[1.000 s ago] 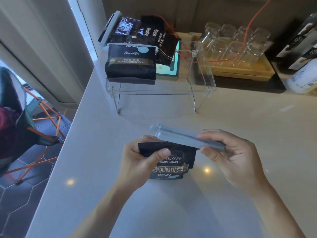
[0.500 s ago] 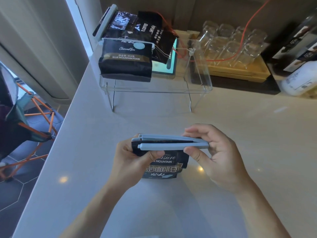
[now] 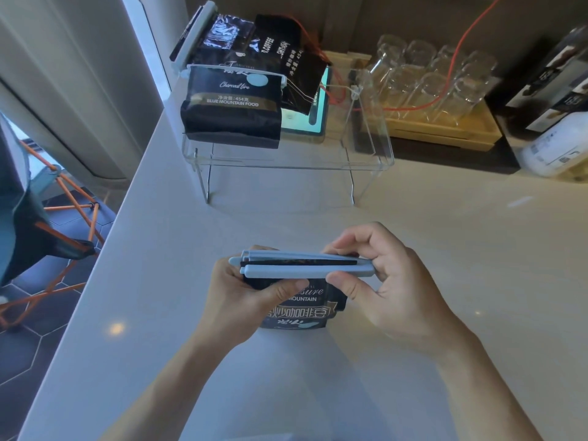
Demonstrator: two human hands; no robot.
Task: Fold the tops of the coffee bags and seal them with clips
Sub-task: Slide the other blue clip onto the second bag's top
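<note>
- Now straddling the folded top of coffee bag (image 3: pixel 297 308): clip (image 3: pixel 300 265), arms still slightly apart.
- Pinching clip: right hand (image 3: pixel 386 283); gripping bag: left hand (image 3: pixel 245 291).
- Risking fold slipping out before snapping.

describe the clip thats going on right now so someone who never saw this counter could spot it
On the pale counter, in front of the clear acrylic stand, two hands hold a black coffee bag. The pale blue clip runs across that bag's folded top, its right end pinched by the right hand. Unlike the clipped bag on the stand, this clip sits between hands, its bars still apart.
</note>
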